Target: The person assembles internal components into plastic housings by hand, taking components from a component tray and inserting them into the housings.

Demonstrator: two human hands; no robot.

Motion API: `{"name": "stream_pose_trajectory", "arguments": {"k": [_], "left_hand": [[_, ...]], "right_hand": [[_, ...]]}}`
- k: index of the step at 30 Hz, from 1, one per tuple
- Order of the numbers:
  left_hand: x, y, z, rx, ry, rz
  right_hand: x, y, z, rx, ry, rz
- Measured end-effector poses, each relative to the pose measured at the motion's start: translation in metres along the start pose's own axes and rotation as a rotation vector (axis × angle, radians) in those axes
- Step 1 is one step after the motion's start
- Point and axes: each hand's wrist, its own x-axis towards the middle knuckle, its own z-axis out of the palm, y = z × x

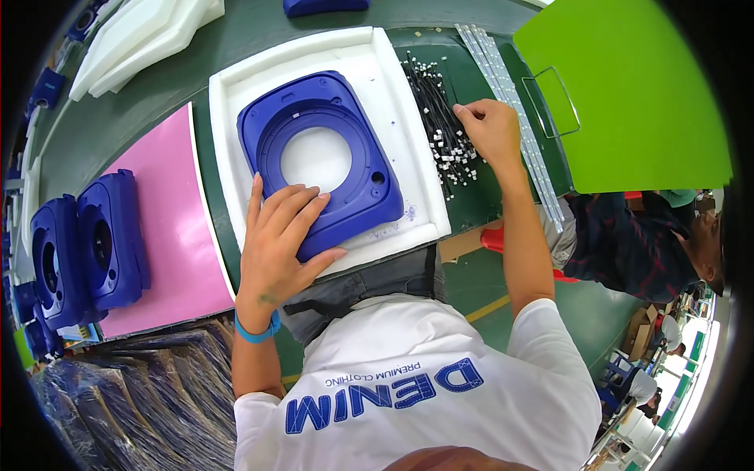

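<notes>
- The blue plastic housing, a squarish moulded frame with a large round opening, lies flat in a white foam tray on the desk, just in front of the person.
- The left hand rests spread and flat on the housing's near corner, fingers open, pressing down rather than gripping.
- The housing looks stiff and light, with smooth walls that may slip; the rim of the round opening or the outer edges seem the best places to take hold.
- The right hand is pinched at the far end of a pile of black wires with white connectors, lying just right of the tray; whether it actually holds one, I cannot tell.
- The wires look thin, limp and easily tangled, best picked up by a connector.
- Pale strips lie beside the pile, near a green board.
- To the left, a pink sheet and more blue housings.
</notes>
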Motion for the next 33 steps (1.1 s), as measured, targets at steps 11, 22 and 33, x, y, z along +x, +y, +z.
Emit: {"name": "stream_pose_trajectory", "arguments": {"k": [11,22,33], "left_hand": [[0.0,0.001,-0.002,0.009,0.001,-0.004],[0.001,0.002,-0.001,0.001,0.017,0.002],[0.0,0.003,-0.002,-0.002,0.013,0.0]], "right_hand": [[0.033,0.061,-0.027,0.955,0.132,-0.005],[0.025,0.107,0.002,-0.351,0.215,-0.085],[0.02,0.112,-0.008,-0.307,0.22,-0.025]]}}
